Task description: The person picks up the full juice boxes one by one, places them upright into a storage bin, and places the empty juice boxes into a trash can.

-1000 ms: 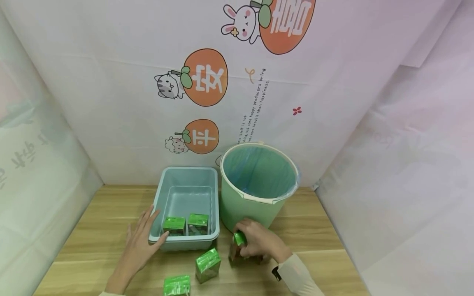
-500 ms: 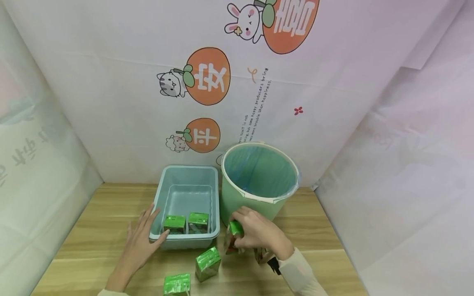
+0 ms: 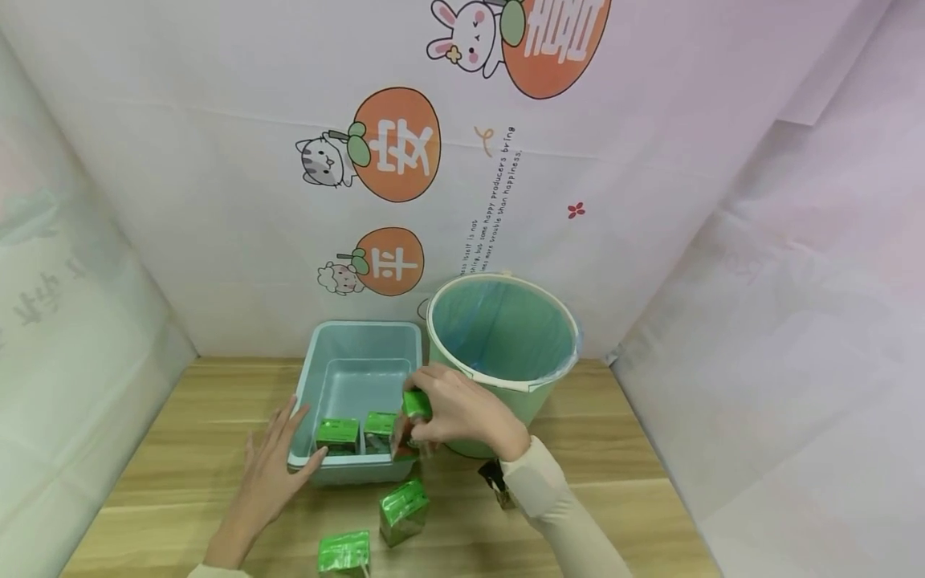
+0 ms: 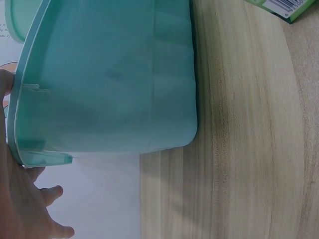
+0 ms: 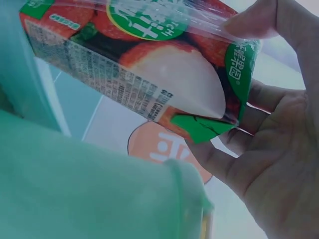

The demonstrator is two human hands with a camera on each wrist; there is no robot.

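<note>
In the head view, my right hand [image 3: 458, 405] grips a lychee juice carton [image 3: 416, 406] with a green top, over the near right corner of the blue plastic basin [image 3: 364, 337]. The right wrist view shows the thumb on one side of this juice carton [image 5: 169, 64] and fingers on the other; plastic film covers it. My left hand [image 3: 270, 470] rests at the basin's near left corner with fingers spread, thumb at the front rim. Two green-topped cartons [image 3: 337, 433] stand inside the basin along its near wall. Another carton [image 3: 403, 514] and a second carton [image 3: 344, 554] stand on the table in front.
A green bucket [image 3: 499, 393] with a pale rim and clear liner stands just right of the basin. Behind both rises a white printed cloth wall [image 3: 217, 201]. The wooden table [image 3: 173, 449] has cloth walls on either side. A small dark device [image 3: 495, 478] shows at my right wrist.
My right hand has lifted the juice carton from the table before the bucket and carried it up and left to the basin's corner. The left hand stays at the basin.
</note>
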